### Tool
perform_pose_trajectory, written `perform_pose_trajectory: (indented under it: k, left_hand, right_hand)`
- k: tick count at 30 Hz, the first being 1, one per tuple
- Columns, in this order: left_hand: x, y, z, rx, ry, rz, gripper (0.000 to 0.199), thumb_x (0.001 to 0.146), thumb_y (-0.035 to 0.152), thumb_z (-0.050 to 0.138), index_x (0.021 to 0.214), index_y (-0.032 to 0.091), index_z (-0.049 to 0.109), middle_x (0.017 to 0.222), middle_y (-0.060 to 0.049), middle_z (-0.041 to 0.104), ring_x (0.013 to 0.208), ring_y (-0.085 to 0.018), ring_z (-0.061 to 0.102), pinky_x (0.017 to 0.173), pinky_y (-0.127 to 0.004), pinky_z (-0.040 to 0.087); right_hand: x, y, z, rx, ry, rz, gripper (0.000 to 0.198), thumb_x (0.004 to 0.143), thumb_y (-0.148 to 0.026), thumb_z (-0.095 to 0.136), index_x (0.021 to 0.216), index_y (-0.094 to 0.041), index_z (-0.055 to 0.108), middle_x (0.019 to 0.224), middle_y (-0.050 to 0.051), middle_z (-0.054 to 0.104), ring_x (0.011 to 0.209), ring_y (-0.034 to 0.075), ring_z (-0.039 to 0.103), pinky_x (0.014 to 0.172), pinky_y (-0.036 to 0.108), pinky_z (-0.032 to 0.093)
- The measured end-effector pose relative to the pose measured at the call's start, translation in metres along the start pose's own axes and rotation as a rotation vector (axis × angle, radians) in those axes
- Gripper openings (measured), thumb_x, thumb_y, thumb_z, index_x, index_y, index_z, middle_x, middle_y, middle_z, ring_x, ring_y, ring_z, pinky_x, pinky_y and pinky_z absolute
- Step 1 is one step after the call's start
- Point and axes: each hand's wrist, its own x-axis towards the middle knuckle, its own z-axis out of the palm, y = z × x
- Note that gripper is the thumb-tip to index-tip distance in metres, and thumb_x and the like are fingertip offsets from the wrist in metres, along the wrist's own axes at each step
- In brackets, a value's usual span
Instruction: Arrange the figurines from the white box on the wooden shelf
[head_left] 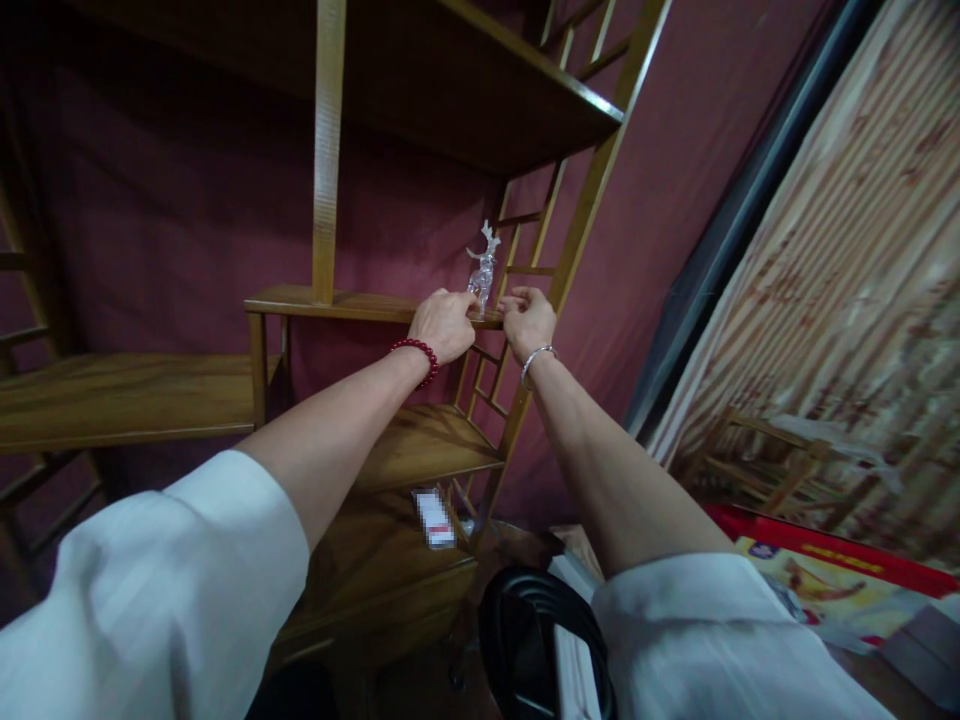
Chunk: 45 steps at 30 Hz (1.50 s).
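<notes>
A clear glass deer figurine (484,272) stands upright at the right end of a wooden shelf board (367,305). My left hand (444,325), with a red bead bracelet (427,352) at the wrist, has its fingers closed at the figurine's lower left side. Just to the right of the figurine is my right hand (531,322), wearing a silver bangle (535,358). Its fingers are loosely bent and apart, with a small gap to the glass. The fingertips of my left hand are partly hidden.
The wooden shelf unit has an upright post (327,150) and a slanting right frame (592,200). A small white packet (435,518) lies on a lower shelf. Below stands a round black object (517,620); at right are a patterned curtain (847,250) and a red box (847,560).
</notes>
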Motion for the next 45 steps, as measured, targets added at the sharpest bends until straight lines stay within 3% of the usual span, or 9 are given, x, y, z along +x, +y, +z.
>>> perform_pose_trajectory:
  k: [7, 11, 15, 19, 26, 31, 34, 40, 45]
  left_hand:
    - [-0.017, -0.001, 0.0, 0.049, 0.0, 0.166, 0.039, 0.065, 0.005, 0.041, 0.097, 0.014, 0.061, 0.095, -0.006, 0.063, 0.094, -0.019, 0.046, 0.085, -0.029, 0.039]
    - [-0.03, -0.001, 0.0, 0.044, -0.022, 0.231, 0.037, 0.064, 0.004, 0.042, 0.095, 0.012, 0.061, 0.108, -0.007, 0.058, 0.104, -0.019, 0.041, 0.092, -0.029, 0.036]
    - [-0.05, -0.004, -0.001, 0.058, -0.03, 0.239, 0.037, 0.066, 0.005, 0.04, 0.097, 0.009, 0.06, 0.126, -0.008, 0.045, 0.121, -0.018, 0.027, 0.098, -0.029, 0.031]
    - [-0.077, -0.012, -0.005, 0.06, -0.069, 0.244, 0.037, 0.068, 0.004, 0.039, 0.1, 0.008, 0.058, 0.129, -0.01, 0.042, 0.125, -0.017, 0.023, 0.101, -0.029, 0.027]
    - [-0.146, -0.039, -0.015, -0.008, -0.14, 0.06, 0.034, 0.075, 0.008, 0.038, 0.102, 0.016, 0.056, 0.119, -0.006, 0.05, 0.112, -0.015, 0.04, 0.093, -0.029, 0.037]
    - [-0.216, -0.061, -0.02, -0.032, -0.172, -0.092, 0.027, 0.082, 0.019, 0.035, 0.095, 0.017, 0.059, 0.1, -0.006, 0.059, 0.094, -0.016, 0.051, 0.084, -0.027, 0.042]
    - [-0.263, -0.077, -0.019, -0.026, -0.22, -0.2, 0.024, 0.08, 0.017, 0.038, 0.091, 0.016, 0.06, 0.093, -0.007, 0.06, 0.088, -0.016, 0.052, 0.081, -0.028, 0.043]
    - [-0.348, -0.112, -0.008, 0.092, -0.353, -0.447, 0.027, 0.076, 0.008, 0.039, 0.092, 0.016, 0.059, 0.1, -0.009, 0.059, 0.094, -0.018, 0.053, 0.081, -0.03, 0.044]
    - [-0.408, -0.134, 0.0, 0.331, -0.389, -0.56, 0.035, 0.073, 0.004, 0.038, 0.1, 0.015, 0.058, 0.112, -0.012, 0.056, 0.112, -0.02, 0.043, 0.093, -0.036, 0.037]
  right_hand:
    - [-0.019, -0.012, -0.01, 0.002, 0.037, -0.005, 0.026, 0.074, -0.015, 0.039, 0.096, -0.014, 0.053, 0.087, 0.005, 0.064, 0.081, 0.013, 0.06, 0.08, 0.028, 0.044]
    - [-0.034, -0.023, -0.018, -0.019, 0.037, 0.006, 0.027, 0.074, -0.015, 0.039, 0.097, -0.014, 0.053, 0.09, 0.007, 0.063, 0.082, 0.013, 0.059, 0.078, 0.026, 0.044]
    - [-0.062, -0.039, -0.02, 0.012, 0.106, -0.065, 0.029, 0.074, -0.014, 0.036, 0.098, -0.013, 0.052, 0.096, 0.008, 0.061, 0.084, 0.013, 0.057, 0.079, 0.026, 0.043]
    - [-0.104, -0.056, -0.012, 0.105, 0.092, -0.128, 0.028, 0.076, -0.016, 0.034, 0.099, -0.015, 0.051, 0.099, 0.007, 0.059, 0.088, 0.013, 0.055, 0.081, 0.027, 0.042]
    - [-0.203, -0.085, 0.017, 0.324, -0.091, -0.106, 0.024, 0.078, -0.02, 0.037, 0.094, -0.017, 0.053, 0.095, 0.006, 0.059, 0.087, 0.014, 0.055, 0.08, 0.026, 0.043]
    - [-0.279, -0.101, 0.037, 0.367, -0.179, -0.088, 0.023, 0.077, -0.017, 0.037, 0.087, -0.019, 0.057, 0.09, 0.005, 0.059, 0.089, 0.016, 0.054, 0.084, 0.03, 0.041]
    - [-0.322, -0.104, 0.051, 0.38, -0.304, -0.068, 0.026, 0.077, -0.014, 0.035, 0.086, -0.023, 0.058, 0.091, 0.004, 0.059, 0.092, 0.016, 0.053, 0.085, 0.032, 0.041]
    - [-0.398, -0.103, 0.088, 0.38, -0.543, -0.045, 0.035, 0.071, -0.007, 0.035, 0.088, -0.025, 0.059, 0.093, 0.003, 0.059, 0.092, 0.016, 0.053, 0.086, 0.03, 0.041]
    - [-0.446, -0.099, 0.124, 0.184, -0.84, -0.075, 0.039, 0.07, -0.005, 0.037, 0.095, -0.026, 0.058, 0.099, 0.003, 0.06, 0.097, 0.017, 0.052, 0.085, 0.028, 0.042]
